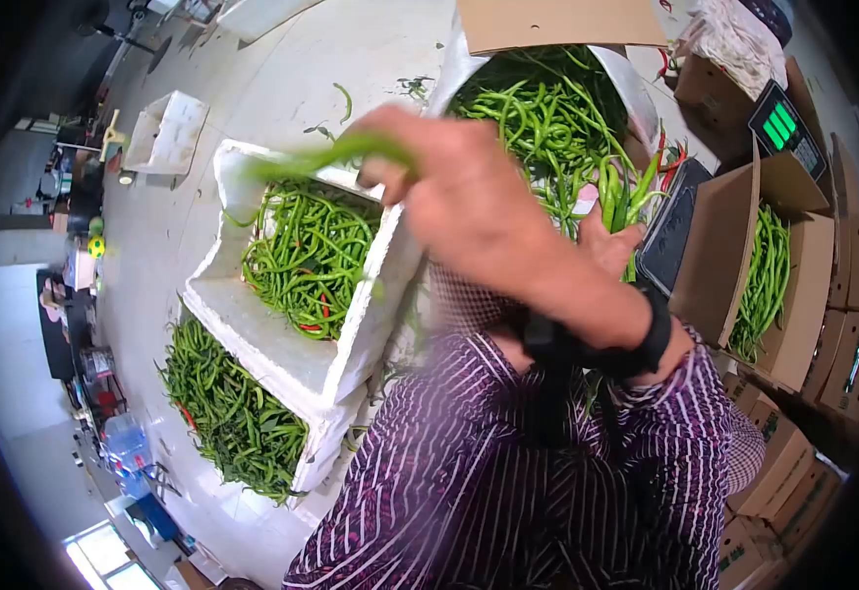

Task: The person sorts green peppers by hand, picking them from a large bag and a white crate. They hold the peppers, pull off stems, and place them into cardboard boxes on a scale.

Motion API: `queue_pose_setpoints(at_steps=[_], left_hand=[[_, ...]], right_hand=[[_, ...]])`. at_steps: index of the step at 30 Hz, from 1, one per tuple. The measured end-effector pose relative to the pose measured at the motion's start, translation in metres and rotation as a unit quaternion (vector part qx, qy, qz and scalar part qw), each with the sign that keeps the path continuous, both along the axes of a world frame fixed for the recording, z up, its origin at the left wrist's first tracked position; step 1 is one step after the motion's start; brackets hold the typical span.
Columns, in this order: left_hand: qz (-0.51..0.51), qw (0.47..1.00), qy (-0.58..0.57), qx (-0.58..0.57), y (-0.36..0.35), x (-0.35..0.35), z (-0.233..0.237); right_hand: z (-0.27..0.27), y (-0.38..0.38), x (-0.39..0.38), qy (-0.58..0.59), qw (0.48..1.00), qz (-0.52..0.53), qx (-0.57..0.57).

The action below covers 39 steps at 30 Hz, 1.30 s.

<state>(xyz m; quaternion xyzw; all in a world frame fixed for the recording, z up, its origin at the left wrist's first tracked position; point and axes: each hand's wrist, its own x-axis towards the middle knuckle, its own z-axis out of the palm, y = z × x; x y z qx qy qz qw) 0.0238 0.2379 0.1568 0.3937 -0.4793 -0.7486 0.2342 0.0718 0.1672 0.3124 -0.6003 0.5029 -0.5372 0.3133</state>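
Note:
My right hand [449, 167] reaches across to the upper left, blurred by motion, with its fingers closed on a green chili pepper [336, 155]. Below that pepper is a white foam box [297, 359] holding green chilies [307, 251] and a few red ones. Under my right forearm, my left hand [611, 246] grips a bunch of green chilies [623, 192], pointing upward. Just beyond it, a large white bag [631, 93] lies open with many green chilies [547, 123] inside.
More green chilies [228, 408] fill a foam container at the lower left. A scale with a lit green display [779, 126] stands at the right, beside an open cardboard box [715, 261] of chilies. Stacked cartons [778, 462] line the right edge. Another foam box [166, 133] sits farther off.

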Motion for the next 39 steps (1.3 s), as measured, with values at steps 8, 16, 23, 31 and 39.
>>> queue_pose_setpoints(at_steps=[8,16,23,31,39], left_hand=[[0.011,0.976,0.138,-0.170,0.014,0.022,-0.021],[-0.004,0.965,0.188,0.183,0.013,-0.002,0.002],[-0.093,0.949,0.219,0.207,0.024,-0.002,0.021],[-0.129,0.952,0.207,0.183,0.034,-0.008,0.020],[-0.156,0.952,0.195,0.176,0.039,-0.010,0.034]], right_hand=[[0.009,0.074,-0.159,-0.483,0.875,-0.024,0.012],[-0.055,0.186,-0.227,-0.615,0.768,-0.175,-0.040],[-0.076,0.232,-0.230,-0.623,0.757,-0.194,-0.042],[-0.089,0.229,-0.191,-0.544,0.809,-0.217,0.058],[-0.073,0.218,-0.176,-0.541,0.807,-0.216,0.096]])
